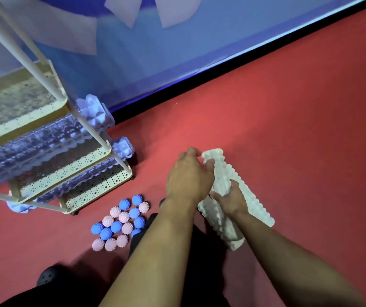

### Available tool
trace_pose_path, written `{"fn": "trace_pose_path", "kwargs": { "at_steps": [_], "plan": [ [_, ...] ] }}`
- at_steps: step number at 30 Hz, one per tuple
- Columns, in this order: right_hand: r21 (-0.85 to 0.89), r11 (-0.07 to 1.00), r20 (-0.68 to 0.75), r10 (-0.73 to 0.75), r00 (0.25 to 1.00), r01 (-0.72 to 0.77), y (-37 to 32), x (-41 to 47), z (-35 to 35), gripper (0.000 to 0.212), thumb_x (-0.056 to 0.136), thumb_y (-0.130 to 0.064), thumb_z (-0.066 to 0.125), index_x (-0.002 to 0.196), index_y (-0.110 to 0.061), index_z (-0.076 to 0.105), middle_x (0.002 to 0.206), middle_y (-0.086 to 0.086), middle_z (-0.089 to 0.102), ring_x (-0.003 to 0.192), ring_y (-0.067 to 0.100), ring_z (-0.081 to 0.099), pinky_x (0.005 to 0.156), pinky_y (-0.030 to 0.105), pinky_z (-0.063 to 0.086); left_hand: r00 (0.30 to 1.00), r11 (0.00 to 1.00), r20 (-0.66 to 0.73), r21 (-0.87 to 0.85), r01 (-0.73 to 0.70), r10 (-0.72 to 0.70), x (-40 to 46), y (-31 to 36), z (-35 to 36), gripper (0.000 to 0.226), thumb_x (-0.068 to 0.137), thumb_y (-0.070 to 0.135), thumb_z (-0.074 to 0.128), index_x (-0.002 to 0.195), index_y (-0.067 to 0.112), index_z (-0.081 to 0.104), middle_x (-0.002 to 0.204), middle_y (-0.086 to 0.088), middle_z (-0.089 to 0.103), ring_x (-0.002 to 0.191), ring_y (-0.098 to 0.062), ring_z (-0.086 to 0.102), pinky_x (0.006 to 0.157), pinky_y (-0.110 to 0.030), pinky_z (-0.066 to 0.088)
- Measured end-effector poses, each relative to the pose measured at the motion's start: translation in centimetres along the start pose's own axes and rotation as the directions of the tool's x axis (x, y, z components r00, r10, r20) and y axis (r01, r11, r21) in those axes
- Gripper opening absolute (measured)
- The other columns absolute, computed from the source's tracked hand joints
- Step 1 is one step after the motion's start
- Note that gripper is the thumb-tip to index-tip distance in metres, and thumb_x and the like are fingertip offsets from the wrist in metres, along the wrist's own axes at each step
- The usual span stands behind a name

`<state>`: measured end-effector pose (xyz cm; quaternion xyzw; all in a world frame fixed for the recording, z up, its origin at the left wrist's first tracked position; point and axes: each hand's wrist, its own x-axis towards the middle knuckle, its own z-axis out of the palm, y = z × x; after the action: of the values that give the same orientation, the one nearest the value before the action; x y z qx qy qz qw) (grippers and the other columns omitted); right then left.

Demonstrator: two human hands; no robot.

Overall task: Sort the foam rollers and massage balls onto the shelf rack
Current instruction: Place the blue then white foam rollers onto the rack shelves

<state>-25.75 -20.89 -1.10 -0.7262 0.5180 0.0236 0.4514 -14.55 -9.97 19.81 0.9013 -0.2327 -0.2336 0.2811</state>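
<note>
Two white foam rollers (233, 196) are lying side by side on the red floor (299, 129) at centre right; the left hand (188, 178) is closing its grip over the far end, the right hand (233, 199) gripping mid-length. Purple rollers (93, 111) are already sitting on the rack (22, 129) at left. Blue and pink massage balls (120, 222) are waiting, unsorted, on the floor, a blue wall (177, 52) running behind.

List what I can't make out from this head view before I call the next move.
- White foam rollers: the hands hide their middle; whether one or two is gripped is unclear.
- Left hand, right hand: fingers wrap out of sight.
- Shelf rack: cut off at the left edge.
- Massage balls: forearm hides the rightmost.
</note>
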Motion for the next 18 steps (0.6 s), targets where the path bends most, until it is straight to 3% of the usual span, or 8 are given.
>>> {"fn": "trace_pose_path", "kwargs": {
  "at_steps": [4, 7, 10, 13, 15, 18],
  "plan": [
    [0.369, 0.92, -0.168, -0.077, 0.983, 0.135, -8.0, -3.2, -5.0, 0.072, 0.079, -0.044, 0.082, 0.133, -0.017, 0.043, 0.109, -0.01, 0.063, 0.101, 0.015, 0.064, 0.089, 0.036, 0.052, 0.993, 0.983, -0.096, -0.176, 0.056, -0.074, 0.3, 1.3, 0.4, 0.049, 0.096, 0.051, 0.052, 0.135, 0.02, 0.049, 0.137, -0.002, 0.054, 0.125, -0.024, 0.054, 0.097, -0.036, 0.043],
    [0.564, 0.794, -0.248, -0.098, 0.964, 0.226, -13.2, -5.7, -8.0, 0.077, 0.075, -0.041, 0.085, 0.136, -0.017, 0.044, 0.117, -0.006, 0.064, 0.106, 0.013, 0.064, 0.097, 0.037, 0.052, 0.97, 0.945, -0.2, -0.318, 0.071, -0.14, -0.4, 1.4, -0.7, 0.055, 0.095, 0.055, 0.052, 0.138, 0.02, 0.048, 0.139, -0.003, 0.052, 0.128, -0.024, 0.051, 0.107, -0.04, 0.041],
    [0.715, 0.637, -0.229, -0.174, 0.958, 0.286, -17.4, -8.8, -9.1, 0.08, 0.068, -0.042, 0.089, 0.133, -0.02, 0.048, 0.121, -0.002, 0.069, 0.109, 0.018, 0.069, 0.098, 0.048, 0.055, 0.934, 0.854, -0.26, -0.514, 0.079, -0.243, -2.0, -0.5, -3.2, 0.065, 0.092, 0.061, 0.054, 0.143, 0.021, 0.044, 0.145, -0.004, 0.046, 0.134, -0.024, 0.046, 0.113, -0.039, 0.036],
    [0.86, 0.439, -0.131, -0.298, 0.945, 0.258, -21.2, -12.3, -7.9, 0.065, 0.078, -0.03, 0.086, 0.135, -0.019, 0.055, 0.125, 0.002, 0.071, 0.115, 0.022, 0.068, 0.104, 0.049, 0.051, 0.912, 0.754, -0.284, -0.656, 0.041, -0.296, -4.2, -4.3, -6.7, 0.077, 0.081, 0.076, 0.053, 0.138, 0.024, 0.049, 0.142, 0.0, 0.052, 0.127, -0.019, 0.052, 0.112, -0.042, 0.039],
    [0.915, 0.378, 0.01, -0.378, 0.926, 0.144, -23.7, -15.4, -6.0, 0.063, 0.083, -0.033, 0.082, 0.139, -0.022, 0.054, 0.13, 0.001, 0.069, 0.119, 0.021, 0.066, 0.108, 0.047, 0.046, 0.923, 0.643, -0.254, -0.765, -0.008, -0.29, -6.2, -7.2, -9.8, 0.073, 0.079, 0.08, 0.057, 0.127, 0.025, 0.059, 0.125, 0.003, 0.067, 0.113, -0.014, 0.063, 0.107, -0.045, 0.047],
    [0.932, 0.363, 0.16, -0.43, 0.889, 0.008, -27.7, -20.3, -2.1, 0.058, 0.086, -0.031, 0.079, 0.139, -0.023, 0.056, 0.13, 0.001, 0.069, 0.12, 0.02, 0.066, 0.11, 0.046, 0.045, 0.95, 0.32, -0.148, -0.946, -0.055, -0.274, -9.1, -11.0, -14.7, 0.062, 0.083, 0.068, 0.067, 0.127, 0.025, 0.06, 0.12, 0.001, 0.072, 0.111, -0.019, 0.069, 0.091, -0.052, 0.057]
  ]
}}
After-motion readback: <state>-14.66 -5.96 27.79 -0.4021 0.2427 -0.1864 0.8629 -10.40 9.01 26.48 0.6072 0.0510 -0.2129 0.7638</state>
